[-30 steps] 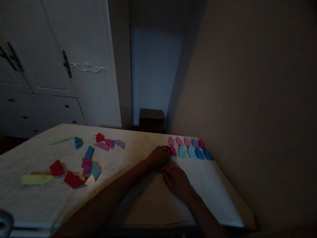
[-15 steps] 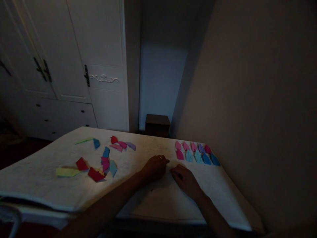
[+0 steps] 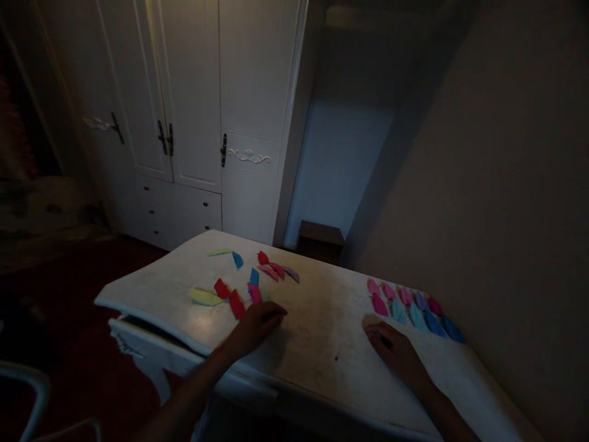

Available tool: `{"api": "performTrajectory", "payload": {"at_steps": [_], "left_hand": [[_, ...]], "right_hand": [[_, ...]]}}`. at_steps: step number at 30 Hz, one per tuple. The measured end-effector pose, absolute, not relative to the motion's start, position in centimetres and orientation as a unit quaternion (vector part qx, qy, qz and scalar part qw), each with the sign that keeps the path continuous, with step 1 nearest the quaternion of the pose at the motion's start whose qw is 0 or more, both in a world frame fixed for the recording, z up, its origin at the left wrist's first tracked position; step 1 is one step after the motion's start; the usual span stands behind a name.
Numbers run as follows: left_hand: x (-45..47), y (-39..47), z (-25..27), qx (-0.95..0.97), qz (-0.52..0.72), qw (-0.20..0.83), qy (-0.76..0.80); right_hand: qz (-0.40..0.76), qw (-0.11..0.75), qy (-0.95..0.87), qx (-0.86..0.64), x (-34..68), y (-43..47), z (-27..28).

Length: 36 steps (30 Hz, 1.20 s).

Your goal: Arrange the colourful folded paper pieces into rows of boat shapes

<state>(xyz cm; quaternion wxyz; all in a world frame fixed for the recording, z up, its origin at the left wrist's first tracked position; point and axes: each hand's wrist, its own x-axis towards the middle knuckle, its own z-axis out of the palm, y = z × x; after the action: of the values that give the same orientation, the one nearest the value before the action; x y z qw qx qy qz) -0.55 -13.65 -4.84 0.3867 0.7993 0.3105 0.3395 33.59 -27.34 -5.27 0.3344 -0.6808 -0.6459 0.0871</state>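
My left hand (image 3: 260, 325) is over the near right side of a loose group of coloured paper pieces, its fingers bent and slightly apart, with nothing visible in them. It partly covers a light blue piece. Close by lie a magenta piece (image 3: 254, 293), a red piece (image 3: 237, 304) and a yellow piece (image 3: 206, 297). On the right, my right hand (image 3: 393, 347) rests low over the table with curled fingers. A dark spot shows within its grip, too dim to name. Just beyond that hand, folded paper pieces (image 3: 398, 311) in pinks, purple and blues stand in two rows.
The white table (image 3: 317, 331) has a partly open drawer at its front left. Further pieces, among them a blue one (image 3: 237, 259), lie towards the back. A dark crumb (image 3: 336, 358) is near the front. A wall (image 3: 506, 215) borders the right side; a wardrobe (image 3: 248, 202) stands behind.
My left hand has moved left, away from my right hand, to the loose paper pieces. My right hand stays near the rows. The view has turned left.
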Motion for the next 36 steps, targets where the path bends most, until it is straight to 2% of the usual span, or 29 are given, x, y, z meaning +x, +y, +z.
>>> {"api": "performTrajectory", "payload": {"at_steps": [2,4,11,18,23,33,36], "left_hand": [[-1.5,-13.3,-4.6,0.726,0.373,0.468,0.339],[-1.8,-13.2,-4.6,0.678,0.406,0.500,0.355],[-1.1,-14.9,-5.5,0.795,0.413,0.319,0.309],[-1.7,-16.1,-4.3,0.844,0.328,0.363,0.222],[-1.7,-16.1,-3.7,0.838,0.297,0.405,0.213],[-1.5,-15.8,-4.2,0.832,0.289,0.408,0.240],[-1.5,-15.8,-4.2,0.833,0.296,0.400,0.240]], "right_hand": [[0.086,0.336,-0.638,-0.687,33.6,-27.2,-5.2],[0.088,0.338,-0.623,-0.700,33.4,-27.1,-5.2],[0.130,0.349,-0.600,-0.708,29.9,-25.0,-4.5],[0.171,0.335,-0.692,-0.616,22.2,-19.4,-3.2],[0.141,0.284,-0.776,-0.546,17.4,-14.6,-2.0],[0.104,0.162,-0.883,-0.428,13.3,-9.4,-2.1],[0.080,0.146,-0.885,-0.434,13.1,-8.4,-2.1]]}}
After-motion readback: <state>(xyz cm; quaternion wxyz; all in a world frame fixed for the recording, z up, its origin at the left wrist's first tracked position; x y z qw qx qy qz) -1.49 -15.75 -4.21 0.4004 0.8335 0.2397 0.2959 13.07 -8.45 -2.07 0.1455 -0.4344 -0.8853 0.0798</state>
